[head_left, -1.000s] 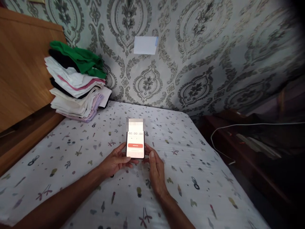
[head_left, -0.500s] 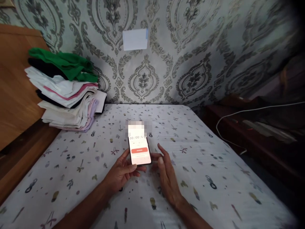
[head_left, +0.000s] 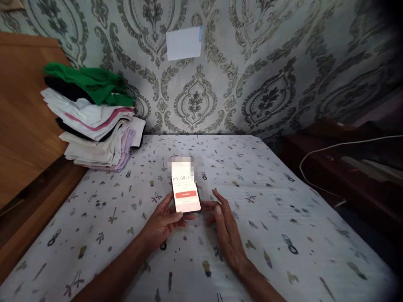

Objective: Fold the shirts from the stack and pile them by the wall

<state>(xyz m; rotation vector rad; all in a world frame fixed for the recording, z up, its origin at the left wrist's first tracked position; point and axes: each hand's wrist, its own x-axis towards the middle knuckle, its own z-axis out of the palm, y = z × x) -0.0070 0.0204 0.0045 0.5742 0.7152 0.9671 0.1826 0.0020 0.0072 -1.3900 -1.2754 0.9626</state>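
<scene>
"What carries it all?"

"A bed (head_left: 270,209), covered with a white cotton sheet printed with small coloured leaves and sprigs."

"What lies on the sheet?"

"A leaning stack of folded clothes (head_left: 94,126) sits at the bed's far left corner. Green is on top, then black, white, pink and lilac."

Pretty dim room, soft flat light, no hard shadows anywhere. The brightest thing by far is the phone (head_left: 186,197) screen. It's blown out enough that the small text is hard to read, and a pixelated patch covers its top. The bed (head_left: 252,218) sheet is evenly lit, but the right side drops to near black, with heavy vignetting in the top right corner. The wallpaper (head_left: 267,84) bends from the wide lens and the far edges go soft.
</scene>
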